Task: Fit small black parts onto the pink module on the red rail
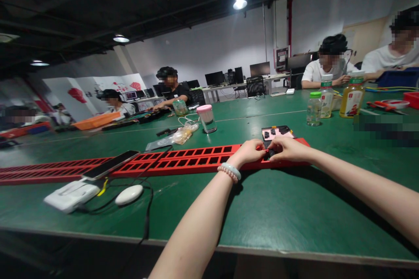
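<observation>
A long red frame with rows of rectangular slots lies across the green table. Both hands work at its right end. My left hand, with a pale bangle and a beaded bracelet at the wrist, has its fingers pinched together over the slots; whatever they hold is hidden. Opposite it, my right hand curls thumb and fingertips around a small black piece at the frame; its exact kind is too small to tell. Just behind the hands sits a shallow pink-lined box with several black pieces in it.
A phone leans on the frame, with a white device, a white oval object and black cables nearby. Beyond stand a pink-lidded jar, a green-capped jar and drink bottles. Several people sit around the table.
</observation>
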A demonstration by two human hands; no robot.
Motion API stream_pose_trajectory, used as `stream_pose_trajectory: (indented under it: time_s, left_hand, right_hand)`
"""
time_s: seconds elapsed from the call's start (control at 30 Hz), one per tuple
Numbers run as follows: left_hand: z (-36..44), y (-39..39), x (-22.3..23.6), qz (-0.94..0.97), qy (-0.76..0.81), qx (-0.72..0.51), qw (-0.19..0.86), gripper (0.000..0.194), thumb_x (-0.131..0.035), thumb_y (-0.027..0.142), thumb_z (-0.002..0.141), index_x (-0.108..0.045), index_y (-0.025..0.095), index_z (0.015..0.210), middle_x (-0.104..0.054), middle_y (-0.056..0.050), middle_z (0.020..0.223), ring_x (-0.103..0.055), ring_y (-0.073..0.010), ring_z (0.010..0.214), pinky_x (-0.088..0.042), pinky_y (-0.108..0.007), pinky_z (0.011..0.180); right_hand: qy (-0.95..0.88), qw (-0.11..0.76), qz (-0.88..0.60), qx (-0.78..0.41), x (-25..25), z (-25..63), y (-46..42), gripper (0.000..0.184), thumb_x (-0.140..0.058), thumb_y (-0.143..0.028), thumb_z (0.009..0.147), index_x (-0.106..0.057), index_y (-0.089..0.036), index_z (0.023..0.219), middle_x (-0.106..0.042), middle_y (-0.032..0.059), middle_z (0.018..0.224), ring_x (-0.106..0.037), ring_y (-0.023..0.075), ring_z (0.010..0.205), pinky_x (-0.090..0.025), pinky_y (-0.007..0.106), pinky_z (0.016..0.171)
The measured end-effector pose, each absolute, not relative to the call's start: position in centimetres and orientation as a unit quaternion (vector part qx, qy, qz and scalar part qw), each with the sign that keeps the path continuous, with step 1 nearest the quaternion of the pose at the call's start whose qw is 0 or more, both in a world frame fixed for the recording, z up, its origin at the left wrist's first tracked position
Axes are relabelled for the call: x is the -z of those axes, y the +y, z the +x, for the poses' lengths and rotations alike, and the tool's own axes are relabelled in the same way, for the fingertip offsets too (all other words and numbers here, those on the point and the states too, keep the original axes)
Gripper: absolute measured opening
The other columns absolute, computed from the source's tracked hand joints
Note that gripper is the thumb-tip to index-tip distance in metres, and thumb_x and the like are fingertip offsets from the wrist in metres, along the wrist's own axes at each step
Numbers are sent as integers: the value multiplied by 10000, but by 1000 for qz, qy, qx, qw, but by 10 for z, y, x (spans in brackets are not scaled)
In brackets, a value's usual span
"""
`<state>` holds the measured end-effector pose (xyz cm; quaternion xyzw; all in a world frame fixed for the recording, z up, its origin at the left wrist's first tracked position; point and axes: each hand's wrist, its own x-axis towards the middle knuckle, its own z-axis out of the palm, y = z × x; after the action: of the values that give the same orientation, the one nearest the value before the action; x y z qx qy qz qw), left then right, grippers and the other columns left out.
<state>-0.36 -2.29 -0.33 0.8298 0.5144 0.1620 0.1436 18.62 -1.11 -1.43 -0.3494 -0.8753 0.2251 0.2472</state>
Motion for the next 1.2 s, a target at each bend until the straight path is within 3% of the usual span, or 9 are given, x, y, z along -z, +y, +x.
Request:
stream_pose_trajectory:
  time_s: [0.47, 0.6, 0.8, 1.2]
  left_hand:
    - [-5, -19, 7, 840, 482, -176, 176, 227, -500, 339, 767, -631, 158, 810, -663, -28, 868, -589, -167, 754, -425, -238, 676]
    - [-6, -18, 8, 839, 485, -173, 176, 259, -476, 356, 790, -635, 152, 817, -655, -26, 817, -573, -158, 712, -415, -236, 655]
    - [-2, -18, 8, 837, 502, -163, 145, 409, -540, 556, 736, -579, 150, 703, -596, -15, 690, -509, -136, 599, -339, -232, 536]
    - [-1, -15, 6, 840, 505, -135, 146, 396, -553, 543, 723, -564, 148, 692, -543, 3, 640, -455, -117, 558, -283, -232, 504]
  right_hand:
    - [-900, 199, -343, -182, 7, 186, -12, 283, -677, -413, 674, -646, -146, 759, -605, 40, 727, -537, 179, 691, -356, 252, 574]
    - [-902, 184, -343, -184, 5, 185, -10, 317, -679, -437, 674, -650, -142, 785, -614, 44, 744, -539, 178, 694, -357, 252, 572]
    - [-892, 189, -354, -206, 7, 185, -7, 332, -698, -437, 648, -653, -148, 806, -626, 40, 753, -552, 181, 712, -372, 248, 585]
    - [-911, 156, -341, -172, 4, 186, -10, 307, -652, -448, 702, -678, -156, 793, -616, 54, 777, -543, 188, 735, -369, 251, 600]
